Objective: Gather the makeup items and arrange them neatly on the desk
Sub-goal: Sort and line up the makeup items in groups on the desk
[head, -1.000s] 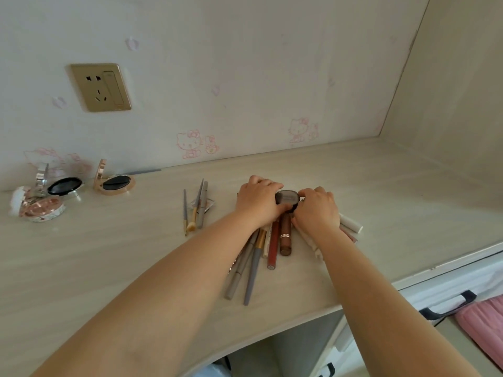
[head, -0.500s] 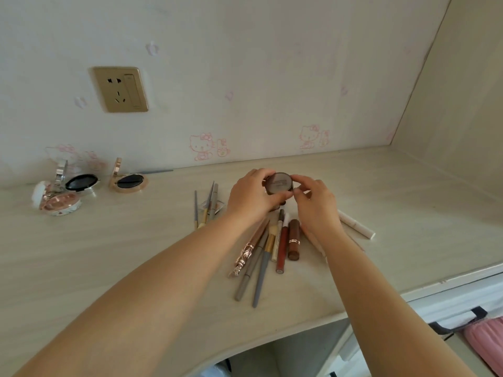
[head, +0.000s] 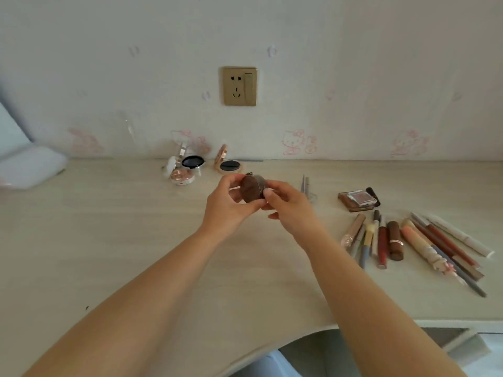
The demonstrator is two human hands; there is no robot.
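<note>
Fingers of both the left hand (head: pixel 227 206) and right hand (head: pixel 292 210) pinch the round brown compact (head: pixel 253 188) above the tabletop (head: pixel 109 240); setting it gently beside the open compacts (head: pixel 206 164) at 11 o'clock, lid level, would likely keep the arrangement tidy.

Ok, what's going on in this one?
A person is tidying makeup on a desk. Both hands hold a small round brown compact above the desk: the left hand grips it from the left, the right hand pinches its right edge. To the right lies a row of lipsticks, pencils and brushes, with a square palette behind it. Open round compacts sit by the wall.
</note>
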